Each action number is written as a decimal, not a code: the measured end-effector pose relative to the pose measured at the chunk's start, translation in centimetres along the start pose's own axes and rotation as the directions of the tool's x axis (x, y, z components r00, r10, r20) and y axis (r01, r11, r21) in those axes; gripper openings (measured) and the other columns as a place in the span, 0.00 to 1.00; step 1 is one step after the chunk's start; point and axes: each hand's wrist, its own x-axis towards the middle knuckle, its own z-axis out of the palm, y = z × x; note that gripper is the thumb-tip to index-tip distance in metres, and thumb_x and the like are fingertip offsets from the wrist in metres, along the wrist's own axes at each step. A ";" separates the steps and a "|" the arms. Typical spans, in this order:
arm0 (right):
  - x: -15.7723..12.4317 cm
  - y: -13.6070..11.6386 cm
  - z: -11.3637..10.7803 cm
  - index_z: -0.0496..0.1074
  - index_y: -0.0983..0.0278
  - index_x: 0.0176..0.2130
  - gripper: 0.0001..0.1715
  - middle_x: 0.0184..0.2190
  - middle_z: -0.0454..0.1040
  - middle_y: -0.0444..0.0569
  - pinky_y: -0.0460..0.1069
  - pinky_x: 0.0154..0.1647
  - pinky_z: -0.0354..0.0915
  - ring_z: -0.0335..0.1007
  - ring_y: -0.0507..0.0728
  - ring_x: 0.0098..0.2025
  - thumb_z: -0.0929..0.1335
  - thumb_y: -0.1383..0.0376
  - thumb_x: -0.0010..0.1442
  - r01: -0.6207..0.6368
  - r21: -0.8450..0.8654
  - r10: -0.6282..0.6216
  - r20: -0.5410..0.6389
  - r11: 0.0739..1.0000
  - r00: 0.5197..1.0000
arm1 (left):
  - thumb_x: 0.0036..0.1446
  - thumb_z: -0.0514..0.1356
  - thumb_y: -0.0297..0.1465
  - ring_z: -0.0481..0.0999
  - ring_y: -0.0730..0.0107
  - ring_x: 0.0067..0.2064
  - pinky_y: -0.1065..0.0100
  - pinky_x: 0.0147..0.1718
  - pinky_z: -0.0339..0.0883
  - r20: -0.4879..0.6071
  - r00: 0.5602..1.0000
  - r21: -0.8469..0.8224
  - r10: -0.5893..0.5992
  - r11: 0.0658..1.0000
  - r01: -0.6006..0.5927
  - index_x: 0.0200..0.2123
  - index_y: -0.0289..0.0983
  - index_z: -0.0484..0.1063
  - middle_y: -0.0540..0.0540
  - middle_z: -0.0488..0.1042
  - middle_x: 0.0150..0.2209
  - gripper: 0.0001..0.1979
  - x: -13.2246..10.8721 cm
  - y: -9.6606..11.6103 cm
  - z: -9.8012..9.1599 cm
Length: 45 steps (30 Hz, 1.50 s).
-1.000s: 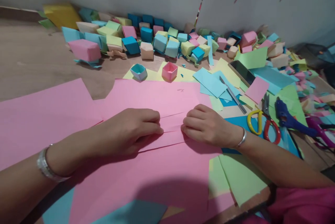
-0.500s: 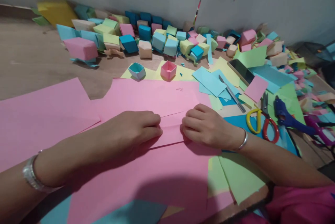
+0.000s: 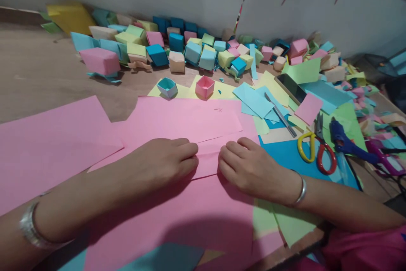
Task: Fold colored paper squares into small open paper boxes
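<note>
Between my hands lies a folded strip of pink paper [image 3: 208,159], with a crease running along it. My left hand [image 3: 168,159] has its fingers curled closed on the strip's left part. On its right part, my right hand [image 3: 242,165] also pinches, fingers bunched together. The fingertips and thumbs are partly hidden under the hands. Larger pink sheets [image 3: 177,216] lie flat beneath, and another pink sheet [image 3: 47,144] spreads to the left. Just beyond stand a small open pink paper box [image 3: 204,87] and a light blue one [image 3: 167,88].
Rows of folded paper boxes [image 3: 176,61] line the wall. On the right lie a grey pen-like tool [image 3: 281,114], a phone [image 3: 291,88], scissors with yellow and red handles [image 3: 326,159], a blue glue gun [image 3: 349,142] and loose coloured sheets [image 3: 253,99].
My right hand has shifted slightly down and toward me on the pink strip, and its wrist has lowered. My left hand has moved a little to the right. Both stay closed on the paper.
</note>
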 end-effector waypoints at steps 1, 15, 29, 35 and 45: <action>-0.1 -0.5 0.1 0.70 0.64 0.30 0.12 0.29 0.70 0.52 0.55 0.30 0.46 0.56 0.58 0.31 0.62 0.73 0.63 -0.013 -0.020 0.013 0.015 1.000 1.000 | 0.58 0.55 0.21 0.60 0.68 0.28 0.61 0.24 0.49 0.037 0.999 0.041 0.029 0.999 -0.030 0.29 0.38 0.69 0.47 0.67 0.28 0.08 0.1 0.0 -0.1; 0.1 -3.4 0.6 0.66 0.75 0.58 0.24 0.39 0.70 0.56 0.57 0.36 0.53 0.57 0.61 0.39 0.61 0.73 0.64 -0.168 -0.131 0.180 0.081 0.977 0.980 | 0.60 0.52 0.19 0.57 0.69 0.27 0.61 0.24 0.45 0.039 0.997 0.159 0.065 0.985 -0.070 0.26 0.35 0.68 0.47 0.67 0.26 0.12 0.6 1.0 -0.5; -2.9 -1.8 0.9 0.73 0.74 0.43 0.14 0.37 0.71 0.59 0.57 0.36 0.53 0.58 0.62 0.37 0.62 0.76 0.60 -0.323 -0.297 0.369 0.113 0.899 0.923 | 0.59 0.55 0.20 0.58 0.68 0.27 0.60 0.24 0.47 0.045 0.996 0.164 0.073 0.983 -0.080 0.26 0.36 0.68 0.48 0.65 0.27 0.10 0.5 1.1 -0.5; -1.2 -1.2 -1.4 0.73 0.72 0.44 0.10 0.31 0.69 0.53 0.54 0.32 0.51 0.57 0.58 0.34 0.63 0.74 0.65 -0.289 -0.125 0.280 -0.084 0.949 0.956 | 0.57 0.54 0.18 0.57 0.69 0.27 0.61 0.25 0.47 0.042 0.998 0.167 0.050 0.984 -0.057 0.26 0.36 0.67 0.48 0.65 0.27 0.11 0.4 1.0 -0.2; 1.9 -1.3 3.0 0.69 0.67 0.28 0.15 0.27 0.66 0.49 0.51 0.33 0.55 0.53 0.54 0.32 0.61 0.74 0.66 -0.086 0.266 0.144 -0.206 0.960 0.968 | 0.57 0.54 0.21 0.60 0.68 0.26 0.63 0.25 0.45 0.088 0.993 0.128 -0.074 0.990 0.062 0.30 0.37 0.67 0.49 0.65 0.27 0.07 0.0 0.7 -0.7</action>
